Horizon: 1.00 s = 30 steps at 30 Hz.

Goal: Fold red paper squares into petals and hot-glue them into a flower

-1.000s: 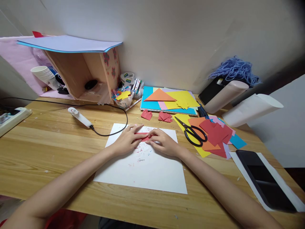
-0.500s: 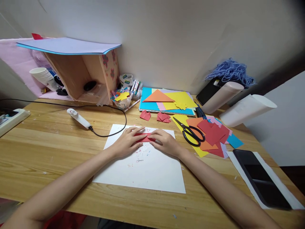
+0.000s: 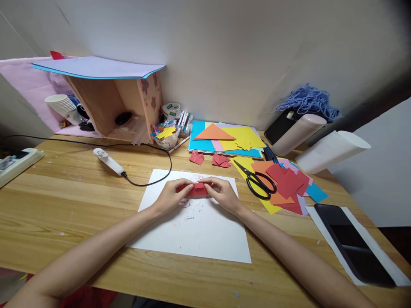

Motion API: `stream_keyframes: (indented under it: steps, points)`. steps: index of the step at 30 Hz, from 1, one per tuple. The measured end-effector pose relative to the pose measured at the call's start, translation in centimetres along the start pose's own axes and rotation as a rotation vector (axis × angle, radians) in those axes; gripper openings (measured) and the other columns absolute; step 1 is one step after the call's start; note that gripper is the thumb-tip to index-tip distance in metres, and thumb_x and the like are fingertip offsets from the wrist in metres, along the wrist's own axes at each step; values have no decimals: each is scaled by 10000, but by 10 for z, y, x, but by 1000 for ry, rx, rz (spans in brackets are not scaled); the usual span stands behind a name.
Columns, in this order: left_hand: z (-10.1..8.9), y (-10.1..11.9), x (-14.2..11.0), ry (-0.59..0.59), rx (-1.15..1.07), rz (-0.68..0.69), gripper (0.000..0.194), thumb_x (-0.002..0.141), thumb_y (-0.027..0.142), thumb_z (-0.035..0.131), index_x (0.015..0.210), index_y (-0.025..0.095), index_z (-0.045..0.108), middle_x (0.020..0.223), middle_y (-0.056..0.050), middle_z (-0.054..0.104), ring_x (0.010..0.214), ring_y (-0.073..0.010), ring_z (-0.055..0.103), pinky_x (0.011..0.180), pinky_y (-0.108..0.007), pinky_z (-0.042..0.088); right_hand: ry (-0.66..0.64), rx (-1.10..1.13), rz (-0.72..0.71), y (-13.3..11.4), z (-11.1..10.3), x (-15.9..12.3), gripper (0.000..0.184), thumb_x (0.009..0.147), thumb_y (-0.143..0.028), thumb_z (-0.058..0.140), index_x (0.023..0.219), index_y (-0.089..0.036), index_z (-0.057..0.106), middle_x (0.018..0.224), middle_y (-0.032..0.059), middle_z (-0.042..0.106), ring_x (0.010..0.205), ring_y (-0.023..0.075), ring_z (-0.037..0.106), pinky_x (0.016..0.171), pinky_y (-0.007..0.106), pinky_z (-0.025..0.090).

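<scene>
A folded piece of red paper (image 3: 197, 191) is held between both hands, just over the white sheet (image 3: 189, 237) on the table. My left hand (image 3: 172, 194) grips its left end, thumb in front and fingers behind. My right hand (image 3: 221, 193) pinches the right end the same way. A small flap stands up along the paper's middle. Its ends are partly hidden by my fingers. Two small folded red paper shapes, one on the left (image 3: 196, 158) and one on the right (image 3: 221, 161), lie beyond the white sheet.
Black scissors (image 3: 257, 179) rest on coloured paper scraps (image 3: 284, 179) to the right, near a phone (image 3: 353, 244). Behind are stacked coloured sheets (image 3: 195, 147), a tub of scraps (image 3: 167, 139) and an open box (image 3: 105, 98). A corded white tool (image 3: 109, 161) lies left; paper rolls (image 3: 334, 149) lean right.
Both hands have gone from lying flat over the red paper to pinching its ends. The paper is now lifted, with its front side and a raised flap showing. The view has shifted slightly.
</scene>
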<state>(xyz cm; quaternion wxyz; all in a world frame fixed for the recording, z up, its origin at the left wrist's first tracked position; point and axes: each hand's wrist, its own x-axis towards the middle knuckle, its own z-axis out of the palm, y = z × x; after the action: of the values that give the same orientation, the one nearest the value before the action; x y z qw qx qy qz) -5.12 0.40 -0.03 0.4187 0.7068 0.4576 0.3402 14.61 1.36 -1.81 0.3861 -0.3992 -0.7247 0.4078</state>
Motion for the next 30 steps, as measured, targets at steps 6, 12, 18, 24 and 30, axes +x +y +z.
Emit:
stream_keyframes:
  steps: [6, 12, 18, 24, 30]
  points:
    - [0, -4, 3, -4, -93, -81, 288, 810, 365, 481, 884, 144, 651, 878, -69, 661, 783, -171, 583, 688, -273, 458, 17, -70, -42, -4, -1, 0, 203, 813, -201, 500, 962, -213, 636, 934, 49, 659, 841, 158, 604, 731, 298, 485]
    - [2, -1, 1, -19, -105, -99, 300, 789, 396, 513, 897, 162, 667, 889, -75, 668, 782, -169, 592, 712, -290, 470, 39, -168, -91, -8, 1, -1, 143, 797, -193, 518, 887, -201, 630, 827, 32, 656, 732, 142, 589, 672, 276, 464]
    - [2, -2, 3, -17, -108, -82, 259, 776, 376, 544, 840, 164, 679, 865, -64, 677, 786, -165, 600, 725, -279, 465, 45, -239, -111, -10, 3, -2, 123, 814, -195, 502, 837, -197, 623, 761, 27, 636, 685, 138, 570, 639, 264, 443]
    - [3, -2, 3, -18, -126, -115, 274, 762, 392, 552, 818, 156, 681, 837, -62, 680, 764, -172, 603, 690, -273, 480, 64, -280, -107, -11, 6, -3, 139, 833, -246, 486, 787, -193, 605, 715, 25, 618, 642, 137, 551, 602, 262, 431]
    - [4, 0, 2, -13, -162, -151, 280, 742, 404, 565, 785, 155, 686, 813, -58, 677, 716, -164, 599, 597, -241, 490, 60, -266, -96, -11, 7, -4, 130, 835, -241, 483, 762, -195, 580, 705, 18, 602, 632, 134, 534, 589, 254, 416]
